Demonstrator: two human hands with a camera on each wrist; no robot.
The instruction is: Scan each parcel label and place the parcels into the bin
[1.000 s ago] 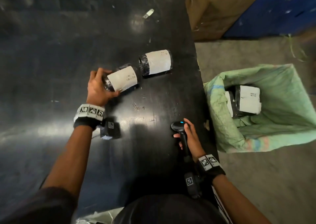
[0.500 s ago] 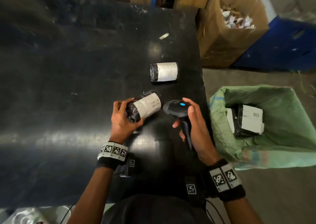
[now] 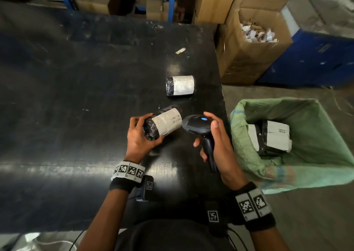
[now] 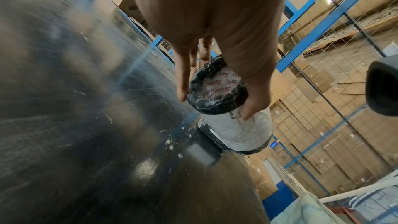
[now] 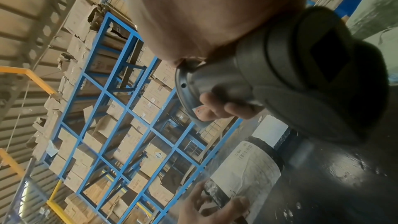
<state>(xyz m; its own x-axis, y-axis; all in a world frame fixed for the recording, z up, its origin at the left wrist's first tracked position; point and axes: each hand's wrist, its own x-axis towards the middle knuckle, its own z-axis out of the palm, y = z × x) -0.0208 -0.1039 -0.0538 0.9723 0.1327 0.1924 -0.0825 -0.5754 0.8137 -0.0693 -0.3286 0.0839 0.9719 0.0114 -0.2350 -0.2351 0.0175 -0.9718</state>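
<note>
While left hand (image 3: 138, 137) grips parcel (image 3: 162, 123), right (image 3: 218, 141) holds scanner (image 3: 199, 126).

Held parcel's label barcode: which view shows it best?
Head view: the held parcel in the left hand shows its label face-on, barcode lines visible. Right wrist shows the barcode obliquely, blurred. Left wrist shows mainly the parcel's end.

Label print on the held parcel (image 3: 167, 122) too small to read. Left hand (image 3: 140, 138) covers its near end. Scanner (image 3: 199, 128) handle mostly buried in the right hand (image 3: 220, 145); left wrist view cuts its head off at the edge. Parcels in the bin (image 3: 316, 166) partly hidden by its liner. Tabletop (image 4: 64, 91) left of the left hand smeared by blur.
</note>
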